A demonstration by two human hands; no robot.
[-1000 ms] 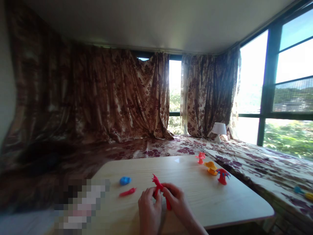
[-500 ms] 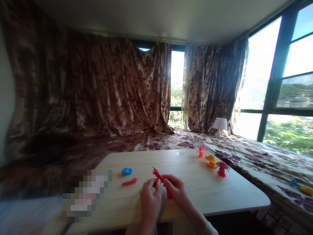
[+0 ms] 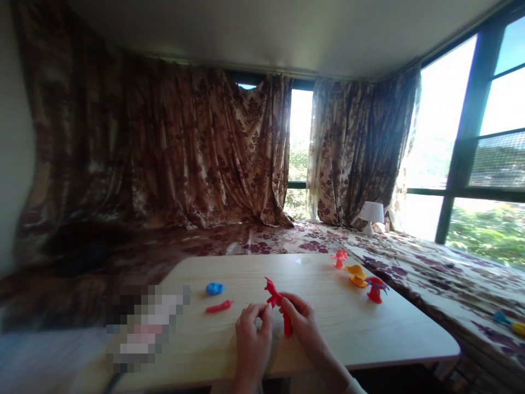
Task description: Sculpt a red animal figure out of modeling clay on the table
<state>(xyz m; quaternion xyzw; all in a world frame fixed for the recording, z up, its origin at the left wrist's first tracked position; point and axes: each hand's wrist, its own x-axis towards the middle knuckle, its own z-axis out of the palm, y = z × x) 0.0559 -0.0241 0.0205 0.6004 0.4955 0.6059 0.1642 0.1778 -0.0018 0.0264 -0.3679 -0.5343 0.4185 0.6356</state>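
Observation:
My right hand [image 3: 301, 317] grips a red figure [image 3: 274, 295] that looks like modelling clay. It has thin prongs at its upper end, and a thick red stem [image 3: 287, 325] hangs below the fingers. My left hand [image 3: 253, 331] is closed in a pinch, its thumb and forefinger tips touching a small projection on the figure's left side. To the left on the table lie a red clay strip [image 3: 219, 307] and a blue lump [image 3: 215, 289], both apart from my hands.
Along the right side of the pale wooden table [image 3: 328, 334] stand a pinkish-red figure [image 3: 339, 258], a yellow one [image 3: 356, 275] and a red one with blue bits [image 3: 374, 290]. A pixelated patch covers the left edge. Behind is a white lamp [image 3: 371, 214].
The red figure has tilted more upright and shifted slightly right, out from between my left fingers, which now touch only its side. The camera view has also shifted a little.

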